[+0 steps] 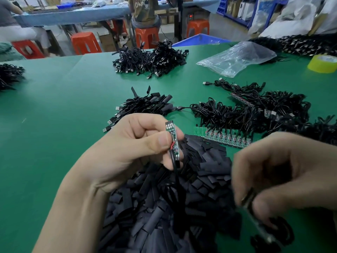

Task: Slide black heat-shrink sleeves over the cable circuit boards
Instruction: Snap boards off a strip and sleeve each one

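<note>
left hand (138, 141) pinches unsleeved board (173, 141) | right hand (273, 172) pinches blurred item (249, 199) | sleeved bundle (145, 105) 12 o'clock | bare boards (224, 137) 3 o'clock

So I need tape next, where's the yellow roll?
In the head view, the yellow tape roll lies on the green table, far right, just right of the clear plastic bag.

- A green desk (54, 106) fills the foreground under even, bright light.
- Behind it runs a long blue-covered table (82, 14).
- A person (144, 11) sits at that table, back to the camera.
- Orange plastic stools (85, 42) stand on the grey floor (229, 31).
- Cardboard boxes (107, 42) sit under the table.
- Blue shelving (235, 11) stands at the far right, beside heaped white bags (295, 21).
</note>
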